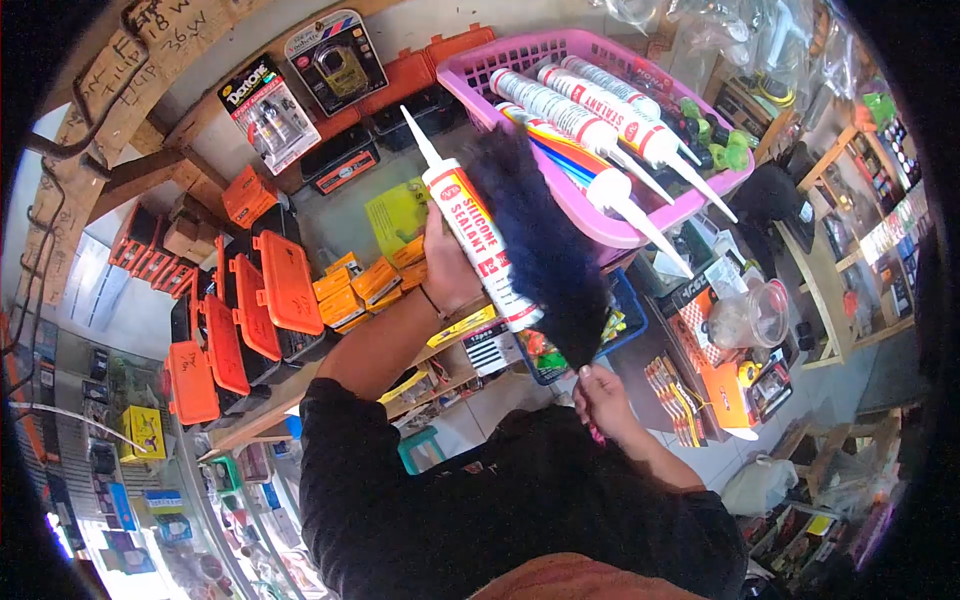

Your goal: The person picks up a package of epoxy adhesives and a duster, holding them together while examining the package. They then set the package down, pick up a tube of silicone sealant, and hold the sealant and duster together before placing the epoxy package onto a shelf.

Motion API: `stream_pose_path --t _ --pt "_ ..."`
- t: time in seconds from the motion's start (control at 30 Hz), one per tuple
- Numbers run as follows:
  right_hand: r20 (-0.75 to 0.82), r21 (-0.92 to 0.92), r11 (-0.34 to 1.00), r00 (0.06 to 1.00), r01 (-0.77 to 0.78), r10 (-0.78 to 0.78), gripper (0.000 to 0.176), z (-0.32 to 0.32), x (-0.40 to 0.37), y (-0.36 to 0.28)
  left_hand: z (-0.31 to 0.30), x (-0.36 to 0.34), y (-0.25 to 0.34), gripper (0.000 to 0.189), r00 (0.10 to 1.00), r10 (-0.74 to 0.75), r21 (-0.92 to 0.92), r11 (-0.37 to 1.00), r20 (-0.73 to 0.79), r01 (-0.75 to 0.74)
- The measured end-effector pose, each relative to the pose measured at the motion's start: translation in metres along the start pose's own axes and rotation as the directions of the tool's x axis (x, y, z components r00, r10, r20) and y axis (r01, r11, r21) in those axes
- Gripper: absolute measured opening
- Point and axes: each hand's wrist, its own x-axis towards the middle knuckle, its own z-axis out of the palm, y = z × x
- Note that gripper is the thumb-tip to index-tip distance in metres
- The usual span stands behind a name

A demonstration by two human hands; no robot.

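Note:
My left hand is wrapped round a white silicone sealant tube with red lettering, its nozzle pointing up and to the left. My right hand grips the handle of a dark, fluffy duster. The duster's fibres lie along the right side of the tube. Just to the right, a pink plastic basket bears several more sealant tubes, whose nozzles stick out over its rim.
Orange-lidded black boxes and small orange cartons line the shelf at left. Packaged items lean at the back. A blue tray sits below the basket. A clear plastic jar and a wooden rack stand at right.

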Motion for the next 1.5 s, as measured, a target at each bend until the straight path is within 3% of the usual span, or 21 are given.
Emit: stream_pose_path --t 0.07,0.2,0.27,0.3,0.33,0.4,0.47,0.5,0.73,0.8,0.87,0.97,1.0,1.07,1.1,1.17,1.2,1.33,1.4,1.43,1.5 --pt "0.024 -0.013 1.000 1.000 0.001 0.000 0.033 0.001 0.000 0.003 0.029 0.003 -0.015 0.064 0.851 0.105 0.208 0.978 -0.514 0.006" --pt "0.170 -0.073 0.996 0.984 0.059 -0.046 0.033 0.011 -0.005 0.008 -0.020 -0.022 -0.010 0.050 0.954 0.049 0.043 0.998 -0.296 -0.037" --pt "0.076 -0.028 0.999 0.996 0.039 -0.037 0.033 0.011 -0.004 0.001 -0.020 -0.021 -0.011 0.049 0.937 0.079 0.083 0.995 -0.341 -0.054" --pt "-0.015 0.021 1.000 1.000 0.019 -0.019 0.033 0.012 -0.004 -0.003 0.006 0.003 -0.010 0.051 0.891 0.225 0.300 0.948 -0.393 -0.107" --pt "-0.018 0.020 1.000 1.000 0.021 -0.020 0.033 0.014 -0.005 -0.005 -0.040 -0.013 0.003 0.052 0.998 0.062 0.164 0.984 0.002 -0.061" --pt "-0.038 -0.053 0.998 0.999 -0.022 0.020 0.032 0.015 -0.006 -0.008 0.025 0.008 -0.015 0.055 0.801 0.253 0.267 0.956 -0.543 -0.121" --pt "0.027 -0.115 0.993 0.999 -0.023 0.027 0.032 0.017 -0.009 -0.001 -0.017 -0.016 -0.006 0.053 0.879 0.001 0.004 1.000 -0.477 0.001" --pt "0.073 -0.160 0.986 0.997 0.043 -0.031 0.032 0.018 -0.008 0.008 -0.018 -0.013 0.005 0.051 0.908 0.077 0.227 0.974 -0.412 0.020" --pt "-0.052 0.016 1.000 0.998 0.023 -0.023 0.032 0.022 -0.008 -0.004 0.020 0.005 -0.017 0.051 0.839 0.225 0.145 0.974 -0.496 -0.176" --pt "0.073 -0.098 0.995 0.997 -0.020 0.027 0.031 0.021 -0.011 -0.002 -0.087 -0.021 -0.004 0.054 0.997 -0.016 -0.123 0.992 -0.077 0.006" --pt "0.034 -0.092 0.996 0.999 0.010 -0.007 0.031 0.020 -0.011 -0.006 -0.027 -0.012 -0.003 0.055 0.990 -0.066 -0.013 0.998 -0.123 0.065" --pt "-0.079 -0.039 0.999 0.996 0.036 -0.039 0.031 0.018 -0.010 -0.003 0.007 0.001 -0.010 0.061 0.835 0.144 0.160 0.985 -0.532 -0.068" --pt "-0.147 0.026 0.999 0.989 0.038 -0.034 0.031 0.018 -0.009 -0.003 -0.004 -0.005 -0.002 0.055 0.922 0.085 0.112 0.993 -0.378 -0.046" --pt "-0.120 -0.250 0.968 0.991 0.032 -0.063 0.032 0.019 -0.013 -0.002 0.013 0.002 -0.011 0.057 0.939 0.117 -0.059 0.988 -0.323 -0.143" --pt "-0.081 -0.434 0.893 0.982 0.120 -0.171 0.031 0.015 -0.013 0.001 -0.039 -0.010 -0.006 0.058 0.805 0.146 0.444 0.882 -0.576 0.158" --pt "-0.026 -0.607 0.769 0.962 0.201 -0.272 0.031 0.010 -0.010 0.006 -0.062 -0.013 0.013 0.058 0.964 0.029 0.239 0.970 -0.265 0.037" --pt "-0.086 -0.431 0.885 0.969 0.174 -0.233 0.031 0.012 -0.008 0.008 -0.070 -0.011 0.016 0.059 0.983 -0.002 0.262 0.964 -0.186 0.052" --pt "-0.226 -0.127 0.990 0.971 0.056 -0.084 0.030 0.031 -0.014 -0.006 -0.003 -0.002 -0.011 0.057 0.862 0.213 0.211 0.969 -0.461 -0.127" --pt "-0.178 -0.240 0.970 0.981 0.030 -0.074 0.030 0.024 -0.016 -0.004 0.000 -0.007 -0.007 0.057 0.992 -0.121 -0.222 0.968 -0.020 0.114" --pt "-0.144 -0.337 0.935 0.976 0.105 -0.161 0.030 0.022 -0.016 -0.002 0.002 -0.008 0.004 0.056 0.853 0.092 0.340 0.934 -0.514 0.104" --pt "-0.105 -0.428 0.887 0.965 0.173 -0.239 0.030 0.020 -0.018 0.004 0.005 -0.006 -0.006 0.056 0.892 0.087 0.214 0.977 -0.443 0.011"
